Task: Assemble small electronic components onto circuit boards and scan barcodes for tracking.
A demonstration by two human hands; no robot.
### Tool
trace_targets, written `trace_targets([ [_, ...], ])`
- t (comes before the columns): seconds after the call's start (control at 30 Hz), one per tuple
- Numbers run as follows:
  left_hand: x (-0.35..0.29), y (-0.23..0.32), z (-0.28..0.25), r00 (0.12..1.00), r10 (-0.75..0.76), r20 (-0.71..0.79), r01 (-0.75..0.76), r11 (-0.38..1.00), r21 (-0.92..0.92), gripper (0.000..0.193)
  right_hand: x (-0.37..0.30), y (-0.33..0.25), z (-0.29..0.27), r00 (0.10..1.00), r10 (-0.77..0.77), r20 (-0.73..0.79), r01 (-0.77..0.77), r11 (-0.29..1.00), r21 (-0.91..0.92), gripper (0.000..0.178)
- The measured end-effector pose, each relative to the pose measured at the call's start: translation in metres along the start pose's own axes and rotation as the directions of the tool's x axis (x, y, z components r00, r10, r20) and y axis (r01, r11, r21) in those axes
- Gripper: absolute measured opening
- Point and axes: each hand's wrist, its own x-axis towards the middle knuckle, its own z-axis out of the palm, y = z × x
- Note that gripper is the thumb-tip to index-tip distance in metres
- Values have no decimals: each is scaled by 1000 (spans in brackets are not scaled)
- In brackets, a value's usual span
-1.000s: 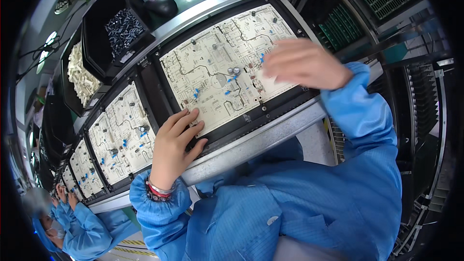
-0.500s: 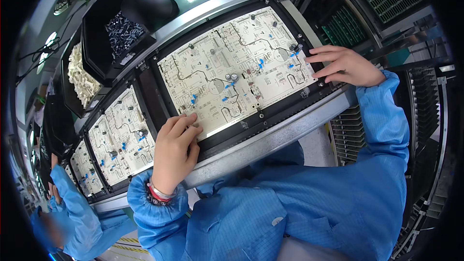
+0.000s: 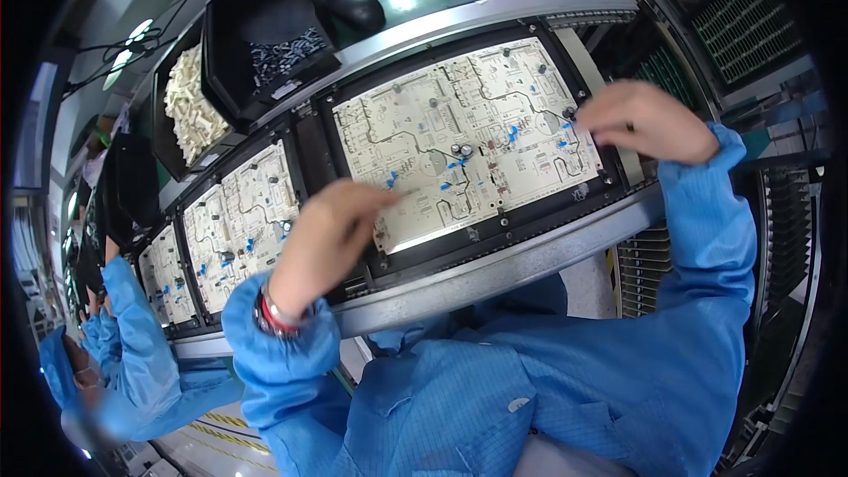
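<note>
A pale printed circuit board [image 3: 402,115] with blue and black components lies in a black frame [image 3: 477,238] on a metal-edged conveyor. My left hand [image 3: 322,230] is over its near left corner, blurred by motion, with the fingers stretched out to the right and the thumb apart. Whether it touches the board I cannot tell. At the right end of the board is my right hand [image 3: 654,124], also blurred, its fingertips by the right edge and the thumb apart from the fingers. Neither hand shows anything in it.
More boards [image 3: 243,212] sit in frames further left. Behind the conveyor stand black bins, one with white parts [image 3: 190,110], another with small dark parts [image 3: 287,57], beside a mouse [image 3: 356,7]. A co-worker [image 3: 146,353] in blue is at far left; slotted racks [image 3: 649,269] stand at right.
The view has shifted, so the boards appear further right and lower. My left hand has risen off the board's corner and reaches further over it. The right hand's fingers have drawn closer together.
</note>
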Motion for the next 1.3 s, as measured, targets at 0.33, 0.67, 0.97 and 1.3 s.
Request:
trace_targets([
  [0.33,79,-83,23,838,226,-497,68,860,505,33,159,39,64,812,159,-561,-200,980,-11,30],
  [0.67,77,-82,27,786,290,-545,165,752,638,40,116,92,54,722,212,-658,-380,917,-122,18],
  [0.97,73,-81,17,864,93,-494,149,892,428,28,118,86,39,837,288,-465,-406,897,-174,9],
  [1.3,43,-51,-2,950,95,-297,108,794,599,31,96,98,21,835,147,-530,-109,989,104,10],
])
